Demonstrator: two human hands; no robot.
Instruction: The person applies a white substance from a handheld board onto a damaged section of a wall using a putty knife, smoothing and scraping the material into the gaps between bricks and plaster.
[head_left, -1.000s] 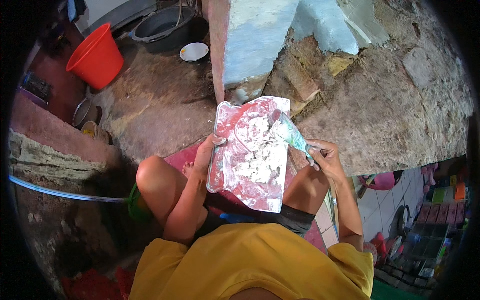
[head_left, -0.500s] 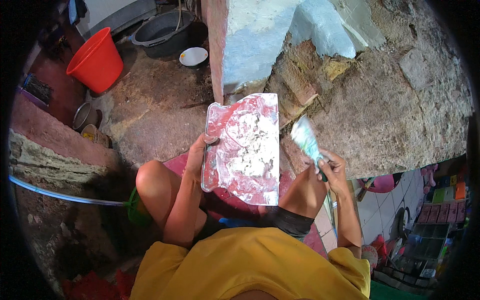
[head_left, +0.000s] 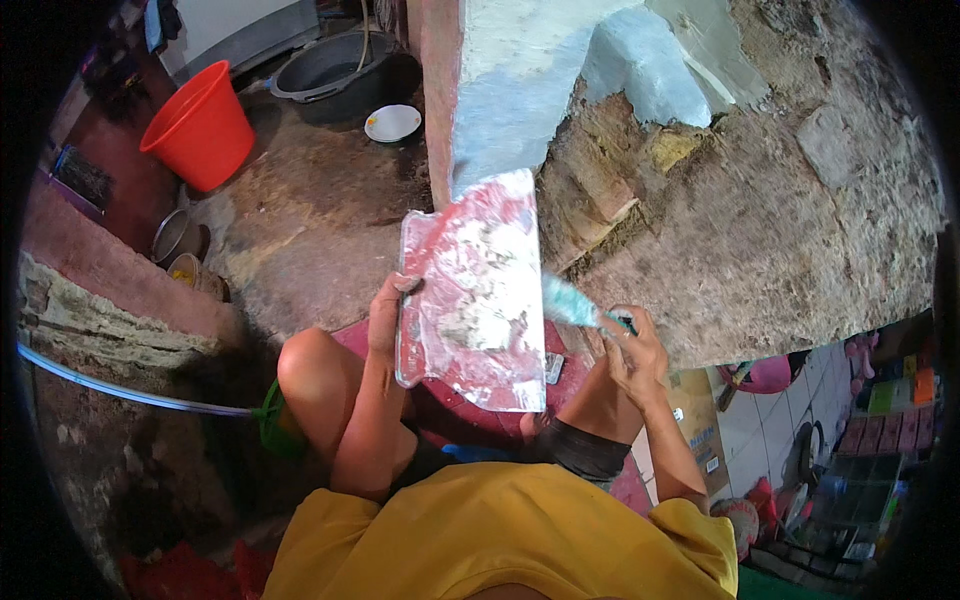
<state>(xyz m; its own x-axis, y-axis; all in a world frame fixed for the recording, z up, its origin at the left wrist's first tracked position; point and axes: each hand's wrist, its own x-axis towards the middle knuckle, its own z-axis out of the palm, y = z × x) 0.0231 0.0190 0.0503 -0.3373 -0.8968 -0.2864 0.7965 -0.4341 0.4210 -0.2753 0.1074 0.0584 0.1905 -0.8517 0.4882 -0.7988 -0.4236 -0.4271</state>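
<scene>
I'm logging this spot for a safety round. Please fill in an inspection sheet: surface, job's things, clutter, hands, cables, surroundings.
Surface: rough area, grey-brown, beside a ragged white-blue coating
Job's things: red board smeared with white paste; scraper, blurred, at the board's right edge, contact unclear
Clutter: red bucket, black tub and white bowl, upper left
Hands: left hand grips the board's left edge; right hand holds the scraper's handle
Cables: nothing certain; blue strip at left, kind unclear
Surroundings: brown floor at left, pale tiles at right
</scene>
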